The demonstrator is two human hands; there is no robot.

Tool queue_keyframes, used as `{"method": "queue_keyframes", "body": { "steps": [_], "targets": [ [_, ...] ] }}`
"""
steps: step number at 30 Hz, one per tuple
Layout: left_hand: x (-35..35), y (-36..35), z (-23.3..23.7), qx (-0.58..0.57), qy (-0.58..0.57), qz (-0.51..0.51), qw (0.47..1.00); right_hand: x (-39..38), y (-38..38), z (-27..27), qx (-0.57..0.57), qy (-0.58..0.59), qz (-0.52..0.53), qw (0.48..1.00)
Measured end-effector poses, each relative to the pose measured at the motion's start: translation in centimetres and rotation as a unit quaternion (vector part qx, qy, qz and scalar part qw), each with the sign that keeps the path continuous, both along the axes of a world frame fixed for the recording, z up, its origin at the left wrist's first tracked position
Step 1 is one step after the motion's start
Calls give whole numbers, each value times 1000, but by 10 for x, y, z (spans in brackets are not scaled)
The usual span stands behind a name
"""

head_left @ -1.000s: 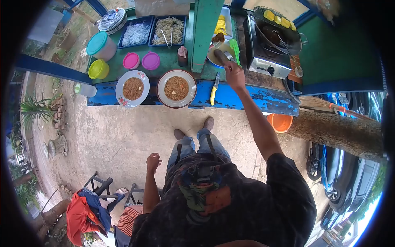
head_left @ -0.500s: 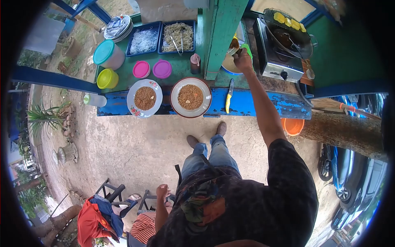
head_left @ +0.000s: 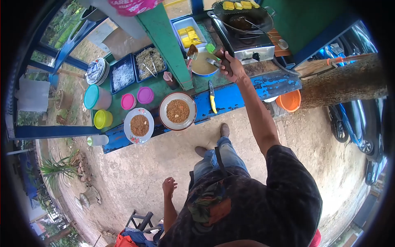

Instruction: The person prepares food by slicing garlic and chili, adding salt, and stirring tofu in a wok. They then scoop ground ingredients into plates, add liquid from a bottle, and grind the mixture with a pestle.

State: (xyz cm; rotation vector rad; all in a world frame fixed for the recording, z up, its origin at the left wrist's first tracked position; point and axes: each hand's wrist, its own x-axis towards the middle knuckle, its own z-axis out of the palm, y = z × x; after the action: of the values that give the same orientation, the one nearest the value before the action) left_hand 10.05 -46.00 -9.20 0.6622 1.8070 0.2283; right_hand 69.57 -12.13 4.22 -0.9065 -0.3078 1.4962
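My right hand [head_left: 234,71] is closed around a tool with a dark brown handle [head_left: 225,61] and a short metal part, whose exact kind I cannot make out. It is held over the right side of a blue-rimmed bowl of pale liquid [head_left: 202,67]. Just in front of the bowl lies a knife with a yellow handle [head_left: 213,103]. Away from the counter, my left hand [head_left: 169,186] hangs low at my side, fingers apart and holding nothing. Two plates of brown crumbly food, one brown-rimmed [head_left: 163,119] and one flowered [head_left: 135,140], sit at the counter's front edge.
A stove [head_left: 255,53] with a pan of dark oil [head_left: 240,22] stands right of the bowl. Behind the bowl is a tray [head_left: 181,24] of yellow blocks. A green post [head_left: 164,39] rises from the counter; noodle trays [head_left: 111,78] and lidded tubs [head_left: 98,98] stand left of it.
My right hand has drawn back toward me with the tool, so more of the bowl shows. My left hand's fingers have loosened. The view has turned and shifted right.
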Motion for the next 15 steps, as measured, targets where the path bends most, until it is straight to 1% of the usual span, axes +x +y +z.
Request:
{"method": "queue_keyframes", "body": {
  "steps": [2, 4, 7, 8, 9, 10, 11, 12, 14, 15],
  "targets": [
    [-8, 11, -11, -16, 3, -32, 999, 13, -34, 17, 66, 47, -33, 996],
    [-6, 21, -12, -40, 1, -64, 997, 34, -91, 38, 42, 62, -104, 992],
    [-3, 29, -25, -72, -2, -97, 993, 72, -188, 56, 74, 53, -208, 974],
    [3, 33, -26, -81, -1, -100, 992, 93, -222, 46, 54, 29, -251, 966],
    [14, 37, -21, -86, -1, -100, 991, 117, -256, 36, 8, 10, -305, 952],
    [18, 39, -28, -86, -7, -101, 991, 148, -290, 8, 27, 8, -336, 941],
    [29, 42, -26, -85, -3, -117, 989, 172, -319, -8, -5, -31, -405, 914],
    [41, 46, -24, -85, 3, -132, 988, 200, -344, -27, -33, -27, -448, 893],
    [68, 52, -15, -81, 12, -146, 986, 252, -387, -68, -61, -19, -488, 870],
    [87, 55, -2, -86, 24, -173, 981, 285, -409, -103, -60, -21, -482, 874]
  ]
}}
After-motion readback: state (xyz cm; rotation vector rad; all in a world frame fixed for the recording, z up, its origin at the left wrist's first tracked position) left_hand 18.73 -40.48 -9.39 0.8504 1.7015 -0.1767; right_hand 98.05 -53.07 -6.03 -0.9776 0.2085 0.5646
